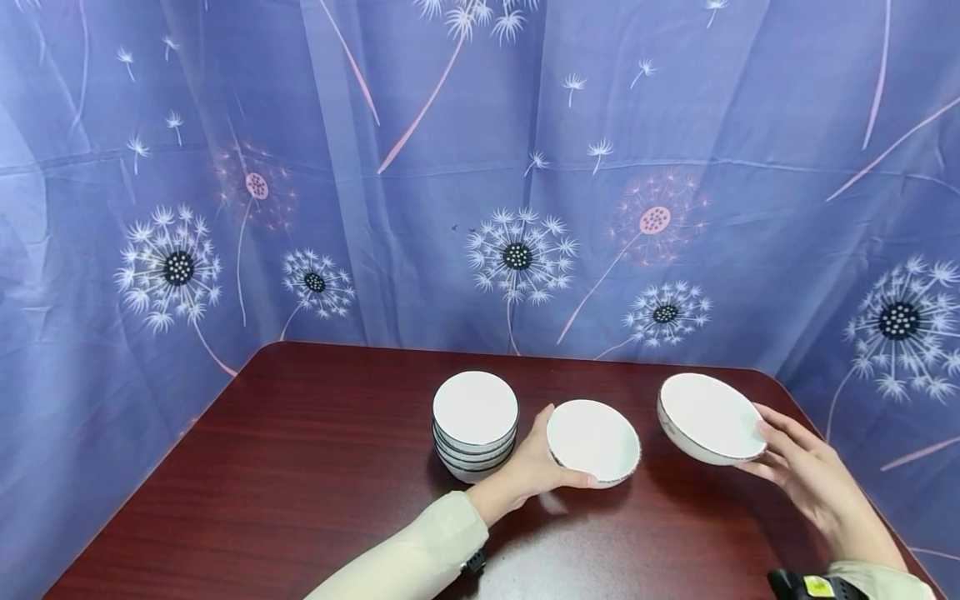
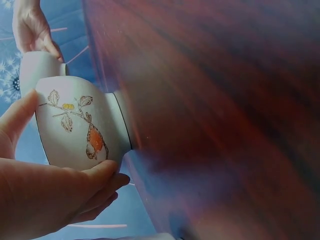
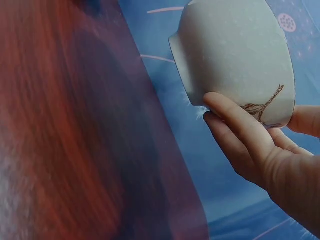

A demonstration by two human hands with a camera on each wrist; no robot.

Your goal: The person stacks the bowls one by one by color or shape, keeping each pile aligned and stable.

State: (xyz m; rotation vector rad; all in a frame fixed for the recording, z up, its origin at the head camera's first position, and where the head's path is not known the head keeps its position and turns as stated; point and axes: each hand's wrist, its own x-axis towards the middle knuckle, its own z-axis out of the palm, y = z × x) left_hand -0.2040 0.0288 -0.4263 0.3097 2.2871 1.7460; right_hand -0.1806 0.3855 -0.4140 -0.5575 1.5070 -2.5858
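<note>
My left hand [image 1: 534,467] grips a white bowl [image 1: 594,442] at its left side, thumb along the near rim. The left wrist view shows a bird-and-branch print on that bowl's outer wall [image 2: 75,120]; whether its foot touches the table I cannot tell. Farther right, my right hand [image 1: 810,475] holds a second white bowl [image 1: 708,417] by its right side, thumb at the rim and fingers [image 3: 240,120] under the wall. This one is tilted and raised above the table. Just left of my left hand stands a stack of similar white bowls [image 1: 476,408] with dark rims.
The dark red wooden table [image 1: 262,467] has a glossy surface. Behind it and at its sides hangs a blue curtain [image 1: 420,250] printed with dandelions, close to the back edge. The right-hand bowl is near the table's right edge.
</note>
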